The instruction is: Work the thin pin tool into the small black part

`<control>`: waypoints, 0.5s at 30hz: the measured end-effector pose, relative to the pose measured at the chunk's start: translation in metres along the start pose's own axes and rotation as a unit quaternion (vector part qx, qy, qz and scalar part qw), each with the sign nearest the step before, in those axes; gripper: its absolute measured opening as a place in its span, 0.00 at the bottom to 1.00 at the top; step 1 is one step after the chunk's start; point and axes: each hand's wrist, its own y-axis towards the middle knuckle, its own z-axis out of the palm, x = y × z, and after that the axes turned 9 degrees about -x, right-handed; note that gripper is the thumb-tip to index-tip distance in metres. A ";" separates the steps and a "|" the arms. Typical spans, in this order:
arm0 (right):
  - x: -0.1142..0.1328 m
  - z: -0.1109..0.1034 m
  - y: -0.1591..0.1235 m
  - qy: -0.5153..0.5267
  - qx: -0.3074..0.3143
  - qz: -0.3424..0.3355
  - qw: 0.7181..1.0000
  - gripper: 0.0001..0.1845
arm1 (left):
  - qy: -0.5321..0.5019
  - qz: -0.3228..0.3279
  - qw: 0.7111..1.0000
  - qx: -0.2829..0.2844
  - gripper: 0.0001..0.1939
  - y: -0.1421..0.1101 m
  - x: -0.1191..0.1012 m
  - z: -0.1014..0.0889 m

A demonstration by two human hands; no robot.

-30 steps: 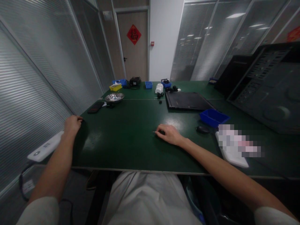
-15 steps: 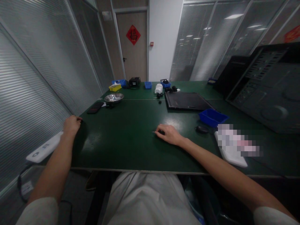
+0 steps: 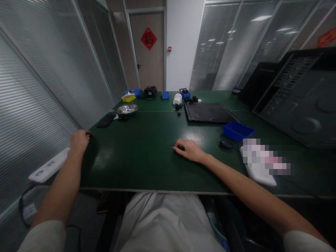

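Resting on the green table (image 3: 136, 157), my right hand (image 3: 191, 149) is closed around a small screwdriver (image 3: 181, 147). Its dark handle shows between the fingers and a thin metal tip points left. Far to the left, my left hand (image 3: 79, 140) lies at the table's edge with its fingers curled together. A small dark bit shows under those fingertips, too unclear to name. Close behind the left hand is a dark phone (image 3: 106, 120). A black computer mouse (image 3: 226, 144) sits to the right of my right hand.
A white power strip (image 3: 49, 165) lies by my left forearm. Farther back are a metal bowl (image 3: 127, 109), a dark flat panel (image 3: 210, 112) and several small bins. On the right stand a blue tray (image 3: 238, 131), a white pad (image 3: 258, 176) and a big black case (image 3: 301, 105).
Both hands keep the same positions and grasp. The view has shifted very slightly; nothing on the table has visibly moved.
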 end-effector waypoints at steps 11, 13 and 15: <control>-0.002 0.001 0.000 -0.007 0.002 -0.002 1.000 0.09 | 0.034 -0.005 0.999 -0.008 0.19 -0.002 -0.004 -0.001; -0.002 0.001 0.000 -0.006 0.001 -0.004 1.000 0.09 | 0.038 -0.011 0.999 -0.012 0.20 -0.004 -0.006 -0.003; -0.002 0.001 0.000 -0.004 0.001 -0.006 1.000 0.09 | 0.041 -0.017 0.999 -0.016 0.20 -0.007 -0.009 -0.005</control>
